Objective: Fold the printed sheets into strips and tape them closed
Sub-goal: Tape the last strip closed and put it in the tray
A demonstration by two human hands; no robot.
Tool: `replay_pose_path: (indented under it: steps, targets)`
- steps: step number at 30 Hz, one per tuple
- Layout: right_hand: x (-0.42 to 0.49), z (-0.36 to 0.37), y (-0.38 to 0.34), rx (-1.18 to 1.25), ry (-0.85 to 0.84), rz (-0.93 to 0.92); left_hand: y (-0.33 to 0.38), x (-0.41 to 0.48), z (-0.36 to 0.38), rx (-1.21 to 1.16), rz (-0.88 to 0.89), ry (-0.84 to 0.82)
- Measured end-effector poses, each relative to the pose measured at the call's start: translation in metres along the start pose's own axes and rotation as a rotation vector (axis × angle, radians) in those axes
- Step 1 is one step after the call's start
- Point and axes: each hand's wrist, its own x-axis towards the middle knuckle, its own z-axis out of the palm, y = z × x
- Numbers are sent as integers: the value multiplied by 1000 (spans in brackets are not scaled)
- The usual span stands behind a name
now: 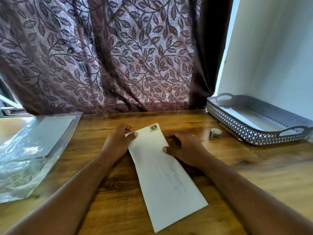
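Observation:
A folded white paper strip (162,175) with faint print showing through lies slanted on the wooden table (254,175), its far end raised. A small patterned piece of tape (153,127) sits at its far end. My left hand (118,141) pinches the strip's far left corner between thumb and fingers. My right hand (184,148) grips the strip's right edge, thumb on top. A small roll of patterned tape (215,133) stands on the table to the right of my right hand.
A grey perforated tray (243,129) with handles sits at the right, holding a folded white strip (237,116). A pen (230,131) lies along its near wall. At the left lies a clear plastic sleeve (25,158) with white sheets. A leaf-patterned curtain (110,56) hangs behind.

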Motion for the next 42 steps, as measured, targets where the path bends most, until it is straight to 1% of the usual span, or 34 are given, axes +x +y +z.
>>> replay_pose_path:
  steps: [2,5,6,8,9,10,13,16,19,21,23,26,29,31,33,35,38,42]
  targets:
    - [1,-5,-1,146,-18,24,0,2,-4,-100,-21,68]
    - [2,-11,0,491,-153,86,2,2,-8,-358,-93,142]
    - [1,-13,1,563,-177,107,4,1,-9,-485,-130,127]
    - [0,-14,4,662,-172,132,9,-5,-8,-754,-215,12]
    - [0,-14,4,704,-151,146,12,-9,-5,-845,-250,-63]
    - [0,-14,5,742,-121,166,16,-14,-2,-884,-270,-131]
    - [1,-14,7,808,-22,231,27,-25,10,-880,-250,-280]
    - [1,-14,6,849,27,262,34,-34,21,-851,-239,-381]
    - [-2,-21,6,862,45,282,35,-34,28,-879,-235,-379]
    - [-7,-27,7,843,-19,300,30,-32,30,-916,-245,-311]
    - [-15,-33,11,828,-125,318,27,-28,31,-953,-266,-253]
    - [-29,-38,16,837,-227,301,22,-24,33,-982,-286,-226]
    - [-42,-42,18,865,-280,311,22,-21,33,-1002,-284,-215]
    - [-45,-42,20,889,-230,344,27,-23,35,-1020,-276,-207]
    - [-48,-42,24,901,-94,402,39,-28,41,-1042,-263,-201]
    - [-50,-46,30,876,32,449,54,-36,49,-1068,-247,-230]
    - [-58,-63,47,873,180,473,74,-52,61,-1065,-240,-358]
    - [-78,-109,83,851,395,429,93,-66,82,-1064,-218,-526]
